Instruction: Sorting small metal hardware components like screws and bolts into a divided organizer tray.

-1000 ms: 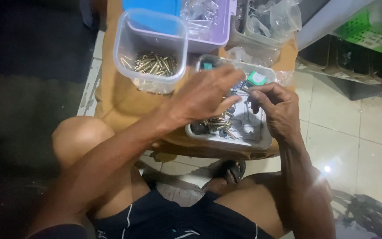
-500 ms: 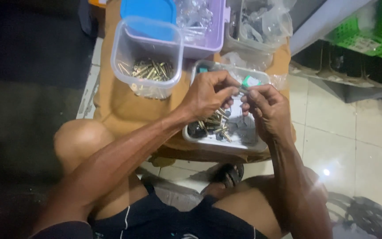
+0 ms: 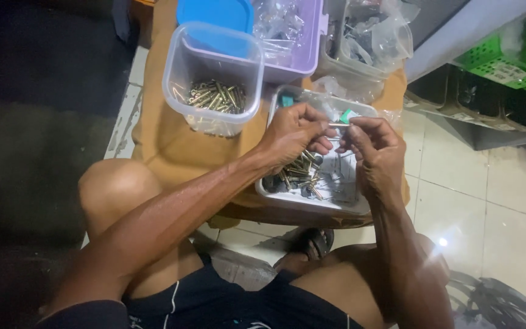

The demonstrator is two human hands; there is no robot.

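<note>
Both hands meet above the clear tray of bolts (image 3: 330,183) on the table (image 3: 165,146). The left hand (image 3: 293,131) and right hand (image 3: 375,149) each have their grip clamped on one thin metal pin (image 3: 338,125) between them. Beyond the left grip stands a clear tub of brass bolts (image 3: 214,79).

A blue lid (image 3: 214,13) tops a purple box (image 3: 293,36), green crates (image 3: 512,58) beside white floor tiles (image 3: 488,201)
</note>
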